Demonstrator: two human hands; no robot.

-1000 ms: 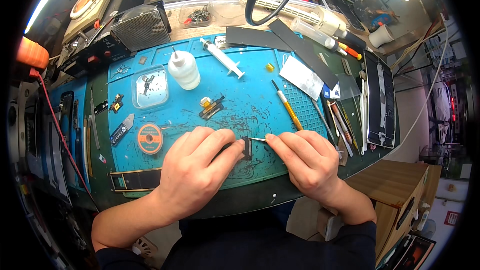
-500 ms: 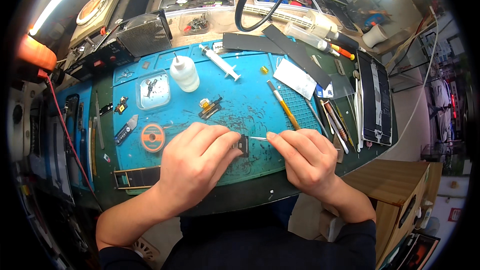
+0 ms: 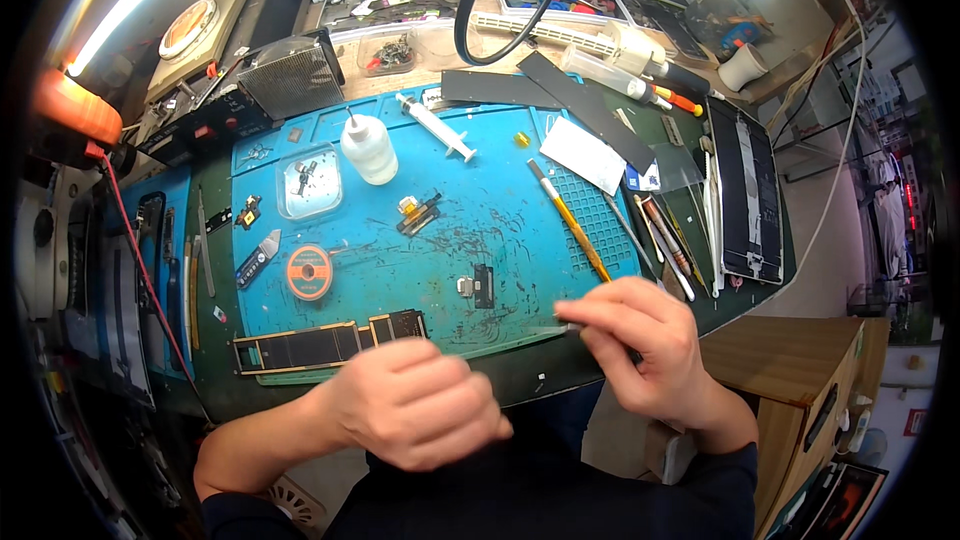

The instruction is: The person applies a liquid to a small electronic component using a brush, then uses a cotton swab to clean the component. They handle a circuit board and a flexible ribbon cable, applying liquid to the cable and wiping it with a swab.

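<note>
a small black component (image 3: 484, 287) with a silver piece on its left side lies on the blue mat (image 3: 400, 270), touched by neither hand. nearer the person, the left hand (image 3: 420, 405) hovers at the table's (image 3: 570, 370) front edge, its grip curled in; whether it holds anything cannot be told. the right hand (image 3: 645, 345) has its grip clamped on a slim tool (image 3: 548, 328), blurred, pointing left. just beyond the left hand lies a long dark frame (image 3: 310, 345). farther out are an orange spool (image 3: 297, 273), a clear dish (image 3: 325, 202) with small parts, a bottle (image 3: 370, 155), a syringe (image 3: 437, 127) and a yellow-handled tool (image 3: 570, 220).
</note>
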